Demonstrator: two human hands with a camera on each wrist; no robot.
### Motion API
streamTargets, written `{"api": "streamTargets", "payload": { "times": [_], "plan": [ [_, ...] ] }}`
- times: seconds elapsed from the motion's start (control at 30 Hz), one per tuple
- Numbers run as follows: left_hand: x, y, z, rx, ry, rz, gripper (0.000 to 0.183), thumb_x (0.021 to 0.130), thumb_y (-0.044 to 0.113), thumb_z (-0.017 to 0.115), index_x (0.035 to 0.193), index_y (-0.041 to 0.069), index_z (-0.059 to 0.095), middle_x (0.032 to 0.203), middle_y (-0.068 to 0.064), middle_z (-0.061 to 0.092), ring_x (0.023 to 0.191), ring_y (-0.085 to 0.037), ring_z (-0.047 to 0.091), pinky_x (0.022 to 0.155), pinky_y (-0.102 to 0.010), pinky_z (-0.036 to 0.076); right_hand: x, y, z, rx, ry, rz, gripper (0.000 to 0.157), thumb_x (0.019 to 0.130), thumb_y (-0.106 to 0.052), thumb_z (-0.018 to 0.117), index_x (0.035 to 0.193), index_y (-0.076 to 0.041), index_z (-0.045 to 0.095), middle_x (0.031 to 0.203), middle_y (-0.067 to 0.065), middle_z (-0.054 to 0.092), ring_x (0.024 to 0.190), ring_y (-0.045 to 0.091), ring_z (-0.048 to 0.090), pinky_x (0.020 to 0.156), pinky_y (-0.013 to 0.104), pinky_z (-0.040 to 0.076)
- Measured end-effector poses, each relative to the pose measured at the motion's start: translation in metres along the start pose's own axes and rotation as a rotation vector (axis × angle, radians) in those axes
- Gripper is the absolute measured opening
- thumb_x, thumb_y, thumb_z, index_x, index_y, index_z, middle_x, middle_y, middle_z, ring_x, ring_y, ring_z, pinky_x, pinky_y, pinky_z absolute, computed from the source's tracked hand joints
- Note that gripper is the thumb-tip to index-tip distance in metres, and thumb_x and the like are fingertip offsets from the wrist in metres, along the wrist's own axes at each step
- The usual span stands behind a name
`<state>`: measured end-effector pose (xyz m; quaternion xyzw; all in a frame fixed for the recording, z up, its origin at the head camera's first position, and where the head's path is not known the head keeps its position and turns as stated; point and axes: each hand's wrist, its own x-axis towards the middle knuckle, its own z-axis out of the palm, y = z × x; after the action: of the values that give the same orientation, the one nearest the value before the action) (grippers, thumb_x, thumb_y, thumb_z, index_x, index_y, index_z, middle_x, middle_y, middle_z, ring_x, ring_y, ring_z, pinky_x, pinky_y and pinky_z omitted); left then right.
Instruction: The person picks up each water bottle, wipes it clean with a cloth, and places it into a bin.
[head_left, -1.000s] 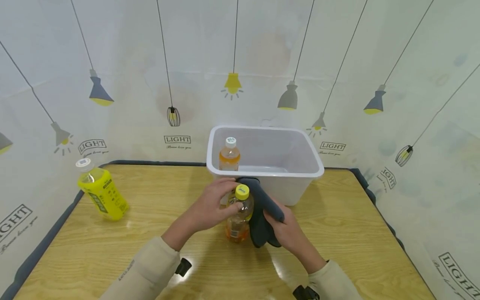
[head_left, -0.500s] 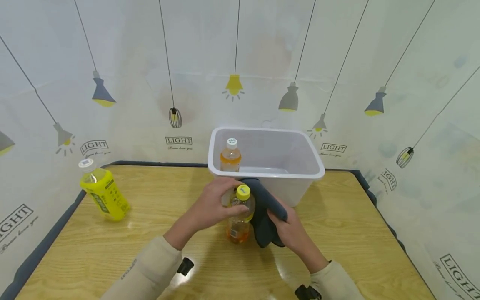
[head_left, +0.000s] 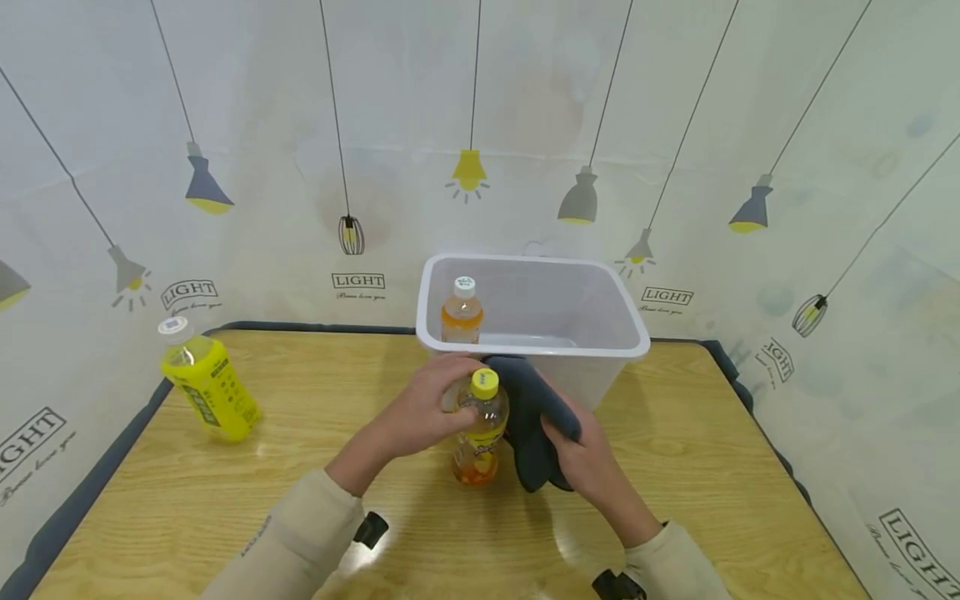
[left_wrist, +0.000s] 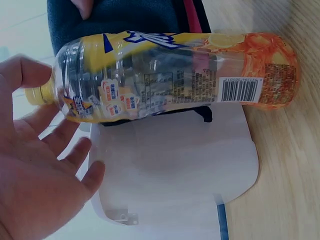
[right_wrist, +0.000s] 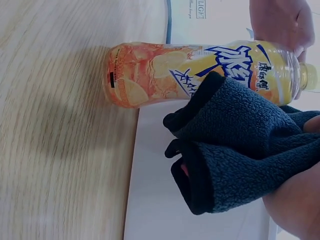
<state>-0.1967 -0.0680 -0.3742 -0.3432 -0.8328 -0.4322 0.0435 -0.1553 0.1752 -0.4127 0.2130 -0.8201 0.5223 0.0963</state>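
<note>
- At the bottom of the frame we see two pale sleeves, cut off by the edge, over the wooden surface.
- Near the middle, the left hand has its thumb and fingers bent round the neck of the yellow-capped bottle, about as wide apart as the neck is thick. This bottle stands upright on the surface.
- Just right of it, the right hand grips a dark blue cloth. The cloth hides some of its fingers, so we can't tell how tight they squeeze. The cloth is close by the bottle's side, but we can't be sure where they touch.
- We think the step now is wiping this bottle. The next move seems to need a steady hold on the neck while the cloth rubs the side.
- In the right wrist view, the cloth covers part of the label.
- At the left of the frame, a bright yellow bottle looks tilted, with no hand on it.
- Past the hands is a white box. An orange bottle is inside, on its left; the front wall hides its bottom.
- Farthest back hangs a pale sheet with lamps drawn on it.
</note>
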Motion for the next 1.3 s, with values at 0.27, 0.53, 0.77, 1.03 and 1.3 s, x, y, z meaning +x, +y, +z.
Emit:
{"api": "streamTargets", "payload": {
  "times": [0.27, 0.53, 0.77, 1.03, 1.3],
  "plan": [
    [0.002, -0.002, 0.005, 0.136, 0.104, 0.0, 0.047, 0.078, 0.043, 0.08, 0.113, 0.015, 0.066, 0.118, 0.002, 0.066, 0.115, -0.017, 0.057, 0.1, -0.04, 0.046, 0.001, 0.0, 0.004, -0.014, 0.001, -0.059, 0.048, 0.102, -0.01, 0.048, 0.149, -0.015, 0.041, 0.15, 0.009, 0.046, 0.138, 0.014, 0.042, 0.108, 0.013, 0.034],
    [0.002, 0.0, 0.003, 0.155, 0.1, -0.025, 0.044, 0.076, 0.04, 0.081, 0.109, 0.014, 0.07, 0.117, 0.001, 0.067, 0.115, -0.018, 0.055, 0.101, -0.041, 0.046, -0.002, 0.002, 0.012, -0.079, -0.057, -0.09, 0.051, 0.1, -0.006, 0.049, 0.15, -0.008, 0.037, 0.151, 0.015, 0.043, 0.138, 0.03, 0.042, 0.111, 0.023, 0.035],
    [0.0, 0.0, 0.003, 0.154, 0.099, -0.029, 0.043, 0.077, 0.04, 0.081, 0.11, 0.014, 0.07, 0.115, 0.002, 0.067, 0.114, -0.017, 0.055, 0.099, -0.04, 0.047, -0.012, 0.012, 0.019, -0.11, -0.061, -0.019, 0.045, 0.1, -0.007, 0.05, 0.144, -0.003, 0.045, 0.138, 0.017, 0.057, 0.126, 0.029, 0.055, 0.104, 0.043, 0.047],
    [-0.001, -0.001, 0.006, 0.17, 0.139, 0.022, 0.039, 0.078, 0.041, 0.08, 0.107, 0.016, 0.07, 0.105, 0.005, 0.068, 0.105, -0.015, 0.058, 0.093, -0.037, 0.048, -0.017, 0.035, 0.03, -0.086, -0.189, 0.082, 0.039, 0.103, -0.013, 0.045, 0.141, -0.008, 0.048, 0.134, 0.011, 0.06, 0.123, 0.025, 0.057, 0.102, 0.04, 0.048],
    [-0.003, -0.004, 0.011, 0.179, 0.166, 0.023, 0.041, 0.078, 0.04, 0.08, 0.111, 0.016, 0.07, 0.113, 0.003, 0.069, 0.114, -0.016, 0.059, 0.1, -0.04, 0.048, -0.019, 0.049, 0.036, -0.147, -0.29, 0.168, 0.039, 0.104, -0.014, 0.042, 0.142, -0.007, 0.046, 0.135, 0.016, 0.059, 0.125, 0.031, 0.056, 0.101, 0.051, 0.046]
  ]
}}
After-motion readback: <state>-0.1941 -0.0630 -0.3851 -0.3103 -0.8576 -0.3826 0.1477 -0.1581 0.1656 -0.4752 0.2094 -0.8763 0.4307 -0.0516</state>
